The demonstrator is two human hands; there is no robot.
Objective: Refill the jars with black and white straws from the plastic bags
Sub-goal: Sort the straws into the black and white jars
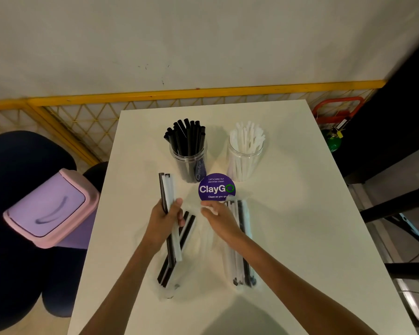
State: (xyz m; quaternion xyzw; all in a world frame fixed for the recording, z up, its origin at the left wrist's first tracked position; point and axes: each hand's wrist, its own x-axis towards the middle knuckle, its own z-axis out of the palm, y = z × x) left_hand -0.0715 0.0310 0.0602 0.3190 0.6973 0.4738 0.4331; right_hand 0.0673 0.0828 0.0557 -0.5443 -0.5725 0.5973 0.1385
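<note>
Left grip holds a bundle of slim black and white straws.

just one camera here, up on my head, tilted forward and down, sitting close above the white table.

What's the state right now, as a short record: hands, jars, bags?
left hand: grips mixed black and white straws, raised off the table
right hand: at mouth of right plastic bag; grip blurred
left plastic bag: lying flat, straws still inside
black-straw jar: upright, far side
white-straw jar: upright, to its right, apart
</note>
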